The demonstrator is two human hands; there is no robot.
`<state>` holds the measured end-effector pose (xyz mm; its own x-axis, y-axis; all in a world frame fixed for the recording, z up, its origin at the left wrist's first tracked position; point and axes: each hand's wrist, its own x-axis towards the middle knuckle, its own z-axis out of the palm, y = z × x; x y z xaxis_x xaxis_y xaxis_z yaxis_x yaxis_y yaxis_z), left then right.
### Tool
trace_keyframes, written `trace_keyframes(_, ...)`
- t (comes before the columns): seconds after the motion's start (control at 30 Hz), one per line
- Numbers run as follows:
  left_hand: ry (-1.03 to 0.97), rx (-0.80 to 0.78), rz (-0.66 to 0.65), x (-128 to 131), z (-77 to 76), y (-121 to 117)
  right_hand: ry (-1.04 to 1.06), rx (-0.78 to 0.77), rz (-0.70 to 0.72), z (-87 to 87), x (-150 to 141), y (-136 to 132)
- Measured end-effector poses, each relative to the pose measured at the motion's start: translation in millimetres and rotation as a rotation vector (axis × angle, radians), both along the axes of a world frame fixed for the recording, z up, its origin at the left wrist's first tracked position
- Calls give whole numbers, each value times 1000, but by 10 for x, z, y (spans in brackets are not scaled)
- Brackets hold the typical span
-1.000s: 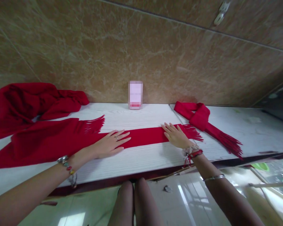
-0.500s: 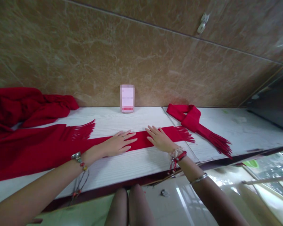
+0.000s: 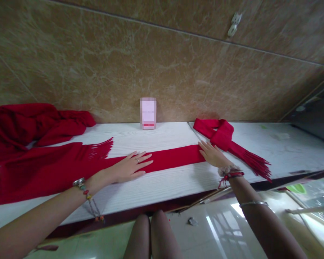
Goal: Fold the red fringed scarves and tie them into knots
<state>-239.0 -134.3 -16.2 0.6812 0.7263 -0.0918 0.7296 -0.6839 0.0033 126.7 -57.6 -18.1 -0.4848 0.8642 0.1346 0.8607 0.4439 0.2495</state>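
A long red scarf strip (image 3: 175, 158) lies flat across the white wood-grain surface, joining wider red fabric (image 3: 51, 172) on the left that ends in a fringe. My left hand (image 3: 131, 167) rests palm down on the strip, fingers spread and a ring on one finger. Over the strip's right end my right hand (image 3: 212, 154) lies flat with its fingers out, hiding the fringe there. Just beyond that hand is a second red scarf (image 3: 223, 135), folded into a loop, its fringed tail pointing toward the front edge.
Bunched red cloth (image 3: 40, 124) lies at the back left. A blurred pale pink upright object (image 3: 148, 113) leans against the brown marbled wall (image 3: 118, 64). A white fixture (image 3: 234, 24) is on the wall. A dark object (image 3: 315, 111) stands at the far right.
My right hand has slid right along the strip to its fringed end, covering the fringe. My left hand stays on the strip, nearly in place. The view has shifted slightly.
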Motion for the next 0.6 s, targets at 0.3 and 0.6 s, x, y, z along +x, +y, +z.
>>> trace_keyframes(0.3, -46, 34, 55, 181, -22, 128, 186, -144, 320, -17, -1246, -342)
trace_keyframes(0.6, -30, -3, 83, -329, -111, -129, 61, -139, 303, -68, -835, -229)
